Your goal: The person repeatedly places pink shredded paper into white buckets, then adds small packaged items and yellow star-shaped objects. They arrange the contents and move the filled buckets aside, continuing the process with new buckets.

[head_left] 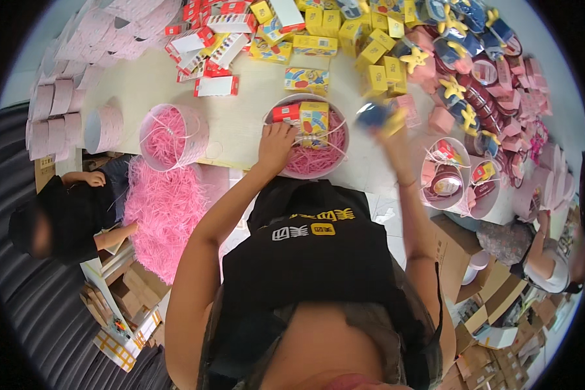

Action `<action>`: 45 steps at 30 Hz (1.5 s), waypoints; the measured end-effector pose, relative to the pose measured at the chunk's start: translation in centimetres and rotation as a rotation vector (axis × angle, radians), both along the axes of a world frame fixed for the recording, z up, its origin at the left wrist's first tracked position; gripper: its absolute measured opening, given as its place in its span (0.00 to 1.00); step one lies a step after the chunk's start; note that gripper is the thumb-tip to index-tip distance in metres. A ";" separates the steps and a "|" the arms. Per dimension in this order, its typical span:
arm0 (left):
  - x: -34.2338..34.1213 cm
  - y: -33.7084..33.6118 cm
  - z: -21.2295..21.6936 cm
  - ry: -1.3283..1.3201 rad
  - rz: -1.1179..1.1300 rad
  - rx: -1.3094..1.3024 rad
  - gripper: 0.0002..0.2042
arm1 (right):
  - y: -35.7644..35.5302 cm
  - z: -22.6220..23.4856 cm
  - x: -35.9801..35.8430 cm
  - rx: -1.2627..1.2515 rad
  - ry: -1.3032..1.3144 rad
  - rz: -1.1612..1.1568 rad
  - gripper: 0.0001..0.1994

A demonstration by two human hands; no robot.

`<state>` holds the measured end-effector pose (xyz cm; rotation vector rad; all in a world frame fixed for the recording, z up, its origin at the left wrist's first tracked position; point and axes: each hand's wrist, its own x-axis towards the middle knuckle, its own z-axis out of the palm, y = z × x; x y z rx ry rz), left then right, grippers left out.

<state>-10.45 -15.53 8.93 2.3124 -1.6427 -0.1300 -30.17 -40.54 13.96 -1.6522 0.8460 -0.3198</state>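
Directly in front of me on the table stands a round pale-pink gift box (338, 168) with a cord handle. Pink shredded paper (337, 138) fills it, with a red box (286, 113) and a yellow box (314, 117) on top. My left hand (277, 147) grips its near-left rim, fingers curled over the edge. To the right, my right hand (396, 135) is above the table, blurred by motion. It holds a dark-blue packet with a yellow star-shaped piece (378, 118), also smeared.
Left stands another shred-filled round box (194, 135), beside a large pink shred heap (159, 221). Filled round boxes (443, 174) stand right. Red-and-white boxes (216, 86), yellow boxes (374, 79) and star packets (469, 118) cover the far side. People work at left (78, 218) and right (546, 260).
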 end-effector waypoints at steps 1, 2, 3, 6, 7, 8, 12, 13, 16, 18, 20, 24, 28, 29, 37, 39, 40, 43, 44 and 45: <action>0.5 0.2 -1.7 -0.059 -0.018 0.057 0.18 | 4.3 1.0 0.5 0.136 -0.029 0.109 0.34; 0.8 0.0 -2.7 -0.113 -0.036 0.111 0.15 | 8.2 1.3 0.7 0.297 -0.061 0.221 0.35; 1.1 -0.5 -2.1 -0.095 0.019 0.027 0.09 | 11.0 0.9 1.1 0.424 -0.070 0.273 0.37; 2.4 -0.9 1.2 0.322 0.162 -0.078 0.07 | 14.1 -2.9 2.4 0.490 -0.058 0.184 0.31; 2.9 -0.8 0.9 0.393 0.158 -0.110 0.06 | 14.2 -3.6 3.3 0.506 -0.049 0.138 0.28; 3.2 -0.5 0.7 0.487 0.169 -0.094 0.06 | 14.2 -4.2 4.2 0.521 -0.040 0.090 0.26; 2.6 0.0 0.4 0.585 0.136 -0.108 0.06 | 14.7 -6.1 7.0 0.308 -0.240 -0.099 0.20; 2.4 0.2 0.3 0.539 0.126 -0.129 0.06 | 14.5 -5.9 7.1 0.338 -0.101 -0.035 0.20; 2.4 1.3 0.3 0.493 0.120 -0.065 0.05 | 16.3 -8.0 7.7 0.077 0.002 -0.167 0.23; 2.8 1.9 0.0 0.503 0.131 -0.020 0.05 | 17.0 -9.2 6.7 0.242 -0.170 -0.159 0.30; 3.3 2.1 -0.3 0.521 0.093 0.013 0.05 | 16.3 -12.4 5.2 -0.002 -0.183 0.027 0.31; 3.4 2.0 -0.6 0.483 -0.046 -0.024 0.10 | 15.9 -8.6 6.3 -0.174 0.344 0.364 0.27; 1.4 0.9 0.8 0.258 -0.158 -0.001 0.26 | 15.0 -9.6 6.2 -0.307 0.223 0.383 0.18; 1.2 0.9 1.2 0.157 -0.255 -0.015 0.31 | 14.7 -9.2 6.0 -0.314 0.236 0.406 0.19; 0.1 0.5 0.4 0.270 -0.129 0.173 0.22 | -2.0 0.9 -3.7 -0.305 0.052 0.001 0.11; -0.3 0.2 0.5 0.232 -0.154 0.214 0.21 | -12.8 -3.7 -9.9 -0.528 0.064 -0.355 0.11; -0.7 0.1 0.5 0.201 -0.124 0.263 0.21 | -17.4 -4.3 -12.4 -0.648 0.058 -0.442 0.11; -2.2 -0.6 0.8 0.073 -0.058 0.237 0.23 | -29.8 -7.0 -20.2 -0.746 0.303 -0.664 0.10; -3.2 -1.0 0.8 0.015 -0.038 0.114 0.24 | -33.2 -7.7 -22.5 -0.763 0.347 -0.609 0.11; -4.5 -1.5 2.1 0.069 0.133 0.085 0.28 | -34.8 -7.9 -22.7 -0.847 0.511 -0.714 0.14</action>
